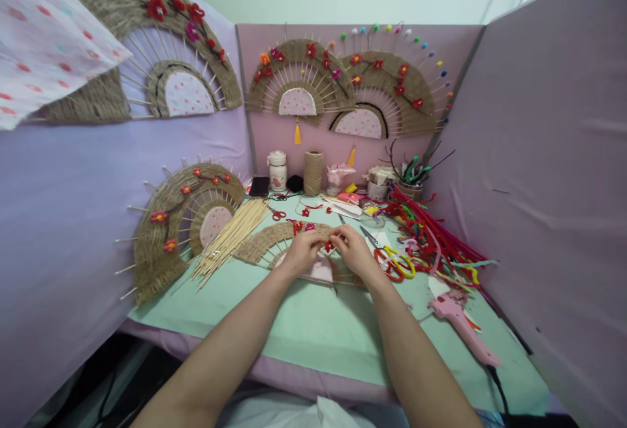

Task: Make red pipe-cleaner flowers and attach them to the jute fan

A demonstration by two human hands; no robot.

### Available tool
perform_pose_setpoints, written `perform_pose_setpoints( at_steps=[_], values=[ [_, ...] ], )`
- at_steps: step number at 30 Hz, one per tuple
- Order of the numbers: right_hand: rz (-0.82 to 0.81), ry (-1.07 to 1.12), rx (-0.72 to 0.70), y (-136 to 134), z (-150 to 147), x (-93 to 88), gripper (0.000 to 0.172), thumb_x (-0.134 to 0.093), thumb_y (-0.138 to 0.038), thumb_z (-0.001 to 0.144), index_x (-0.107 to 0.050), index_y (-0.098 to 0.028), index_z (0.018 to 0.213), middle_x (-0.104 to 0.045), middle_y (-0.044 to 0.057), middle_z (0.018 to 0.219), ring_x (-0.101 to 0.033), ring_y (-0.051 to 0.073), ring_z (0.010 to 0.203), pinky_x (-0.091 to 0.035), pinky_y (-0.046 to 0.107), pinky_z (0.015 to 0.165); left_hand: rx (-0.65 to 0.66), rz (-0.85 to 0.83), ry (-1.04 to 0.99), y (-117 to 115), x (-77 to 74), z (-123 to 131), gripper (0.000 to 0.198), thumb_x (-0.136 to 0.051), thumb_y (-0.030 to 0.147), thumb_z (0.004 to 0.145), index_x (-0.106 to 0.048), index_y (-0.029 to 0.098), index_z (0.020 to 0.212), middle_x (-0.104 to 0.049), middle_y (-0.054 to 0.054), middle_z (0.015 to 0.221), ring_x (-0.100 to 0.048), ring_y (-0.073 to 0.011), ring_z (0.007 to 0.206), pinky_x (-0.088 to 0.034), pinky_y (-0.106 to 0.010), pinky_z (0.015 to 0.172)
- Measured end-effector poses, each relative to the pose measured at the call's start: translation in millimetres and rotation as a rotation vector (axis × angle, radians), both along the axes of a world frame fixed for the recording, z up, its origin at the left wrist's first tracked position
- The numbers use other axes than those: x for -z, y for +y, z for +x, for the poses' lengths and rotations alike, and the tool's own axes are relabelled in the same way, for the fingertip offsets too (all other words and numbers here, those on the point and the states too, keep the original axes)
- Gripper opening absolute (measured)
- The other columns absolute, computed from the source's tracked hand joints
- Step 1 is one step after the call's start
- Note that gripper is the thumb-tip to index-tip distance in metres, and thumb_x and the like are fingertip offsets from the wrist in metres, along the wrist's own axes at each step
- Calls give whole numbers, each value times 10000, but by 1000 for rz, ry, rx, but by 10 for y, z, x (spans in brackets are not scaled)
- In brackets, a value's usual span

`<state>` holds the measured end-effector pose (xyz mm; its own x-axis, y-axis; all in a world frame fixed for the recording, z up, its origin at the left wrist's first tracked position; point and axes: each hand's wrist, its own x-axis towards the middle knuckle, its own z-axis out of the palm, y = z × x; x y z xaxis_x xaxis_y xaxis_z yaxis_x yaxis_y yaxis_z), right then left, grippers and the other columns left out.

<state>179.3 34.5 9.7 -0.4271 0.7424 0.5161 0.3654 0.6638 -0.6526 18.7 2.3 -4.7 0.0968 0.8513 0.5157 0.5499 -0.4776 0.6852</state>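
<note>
A small red pipe-cleaner flower is pinched between the fingertips of my left hand and my right hand. Both hands are closed, held close together over a twine-woven half-round fan that lies on the table. Red and magenta flowers sit along the fan's upper edge, just beyond my left hand. The fan's pale dotted centre shows below my fingers, while my hands and wrists hide part of its weave. Whether the flower touches the fan, I cannot tell.
Thin wooden sticks lie left of the fan. To the right are scissors, a heap of coloured pipe cleaners and a corded pink glue gun. A twine spool stands behind. Finished fans hang on the walls.
</note>
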Motion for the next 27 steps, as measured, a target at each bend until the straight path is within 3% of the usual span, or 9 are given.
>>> perform_pose_setpoints(
  at_steps=[3,5,8,14,22,27],
  values=[
    [42,171,145,-49,0,-88,193,-445,-283,845,-590,-183,923,-592,70,923,-535,183,858,-413,310,764,-64,-165,-444,24,-29,1,131,-558,201,737,-651,136,804,-627,-41,746,-565,-125,679,-440,-228,591],
    [125,213,208,-101,-9,-139,168,-464,-286,846,-597,-185,863,-595,61,865,-534,183,831,-413,313,756,-77,-264,-692,31,-50,0,205,-603,288,708,-633,136,842,-636,-45,763,-582,-126,634,-405,-195,471],
    [293,183,187,-181,-50,-157,120,-510,-272,835,-600,-195,819,-589,49,823,-526,181,820,-415,321,760,-52,-302,-868,14,-84,15,280,-668,336,642,-622,137,833,-639,-41,763,-587,-115,561,-299,-158,360],
    [520,45,215,-262,-138,-112,101,-541,-241,834,-629,-215,876,-605,61,866,-506,198,868,-390,352,795,15,-348,-958,-43,-120,99,294,-699,327,602,-615,131,804,-606,-3,647,-564,-85,485,-211,-144,326],
    [595,-8,260,-251,-127,-125,119,-529,-229,846,-645,-210,863,-617,58,843,-472,190,835,-378,331,765,12,-357,-919,-97,-163,176,282,-694,340,576,-575,133,728,-592,10,653,-562,-82,447,-188,-162,318],
    [601,-37,257,-243,-120,-98,137,-510,-207,852,-645,-217,874,-612,58,850,-475,194,848,-372,336,766,-4,-317,-805,-126,-172,201,263,-653,368,637,-546,147,733,-565,34,571,-524,-74,384,-236,-158,316]
  ],
)
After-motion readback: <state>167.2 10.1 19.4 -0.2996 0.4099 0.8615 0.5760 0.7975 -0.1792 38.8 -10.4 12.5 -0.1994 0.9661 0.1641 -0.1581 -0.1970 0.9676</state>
